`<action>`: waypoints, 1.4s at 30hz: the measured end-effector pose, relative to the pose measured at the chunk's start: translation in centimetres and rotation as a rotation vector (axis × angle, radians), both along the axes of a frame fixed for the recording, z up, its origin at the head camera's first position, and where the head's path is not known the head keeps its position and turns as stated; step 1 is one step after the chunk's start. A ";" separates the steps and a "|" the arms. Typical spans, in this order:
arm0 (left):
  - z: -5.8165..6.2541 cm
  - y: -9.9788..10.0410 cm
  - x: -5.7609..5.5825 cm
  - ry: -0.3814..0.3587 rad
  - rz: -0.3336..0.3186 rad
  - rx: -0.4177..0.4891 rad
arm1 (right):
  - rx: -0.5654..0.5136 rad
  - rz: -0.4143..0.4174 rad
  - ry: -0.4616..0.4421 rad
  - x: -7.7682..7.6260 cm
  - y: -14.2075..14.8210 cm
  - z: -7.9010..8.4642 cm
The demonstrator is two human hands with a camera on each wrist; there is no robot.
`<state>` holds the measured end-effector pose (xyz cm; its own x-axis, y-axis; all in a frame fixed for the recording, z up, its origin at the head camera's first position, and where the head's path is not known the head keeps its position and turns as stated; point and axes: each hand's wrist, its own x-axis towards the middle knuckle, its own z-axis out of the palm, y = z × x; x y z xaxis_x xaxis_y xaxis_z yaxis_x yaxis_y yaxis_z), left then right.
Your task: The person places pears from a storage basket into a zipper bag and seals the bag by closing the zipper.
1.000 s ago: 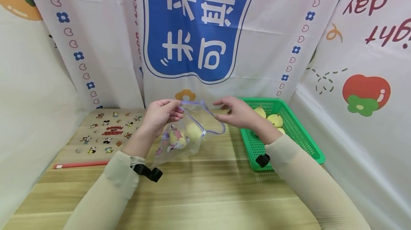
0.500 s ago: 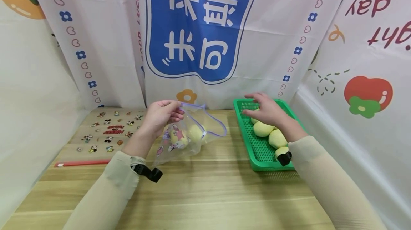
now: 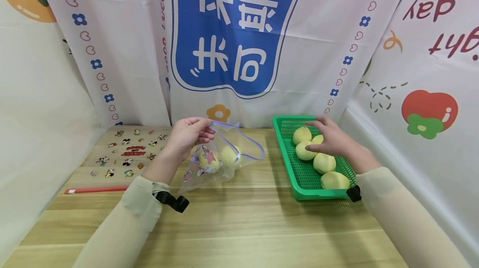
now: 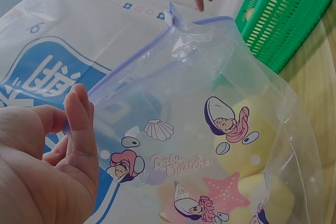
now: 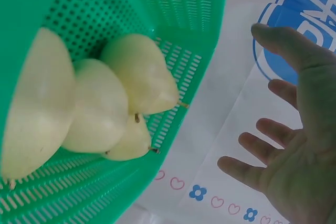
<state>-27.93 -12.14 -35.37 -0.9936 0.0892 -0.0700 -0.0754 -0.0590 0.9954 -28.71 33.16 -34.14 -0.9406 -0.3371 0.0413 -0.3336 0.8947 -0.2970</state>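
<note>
Found inside the green basket (image 3: 318, 194): five pears (image 3: 306, 150), lying close together, with stems visible in the right wrist view. Above the basket: right hand (image 3: 331, 139), fingers spread and apart, holding nothing, no contact with the fruit seen. Left of the basket, above and against the desk (image 3: 239, 226): clear printed bag (image 4: 184, 103) with a purple-edged mouth, at least two more pears inside, held by the rim in a pinch of the left hand (image 3: 190, 132).

Handling of the pears, as judged: firm, fairly weighty for their size, smooth and so somewhat slippery, easily bruised. Best gripped round the widest part, thumb opposite fingers; not by the stem. As for the bag: probably light, limp and liable to fold in; best held by the rim.

Hard to verify: fifth pear in the basket, largely masked by neighbours and the right hand; far-right rim of the basket, partly behind hand and sleeve. Not countable with certainty through prints and glare: contents of the bag.
</note>
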 end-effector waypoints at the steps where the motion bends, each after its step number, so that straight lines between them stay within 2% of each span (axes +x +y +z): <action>1: 0.0 0.0 0.0 -0.001 0.001 -0.001 | 0.015 0.008 -0.008 0.2 0.2 -0.1; 5: 0.0 -0.2 0.0 -0.002 -0.002 -0.001 | 0.060 0.045 -0.070 1.0 1.2 -0.5; 11: 0.0 -0.2 -0.1 -0.003 -0.002 0.001 | 0.047 0.084 -0.227 2.3 2.7 -1.3; 17: -0.2 -0.2 -0.1 -0.013 -0.003 -0.004 | 0.099 0.036 -0.388 3.2 3.8 -1.5; 22: -0.3 -0.2 -0.1 -0.015 -0.004 -0.006 | 0.165 -0.015 -0.477 3.5 4.3 -1.6; 28: -0.2 -0.1 0.0 -0.009 -0.012 0.003 | 0.216 -0.041 -0.543 3.6 4.4 -2.0; 35: -0.2 -0.2 0.0 -0.011 -0.017 0.006 | 0.254 -0.064 -0.566 3.6 4.4 -3.1; 42: -0.3 -0.1 0.0 -0.001 -0.020 0.008 | 0.201 -0.094 -0.580 3.8 4.3 -3.4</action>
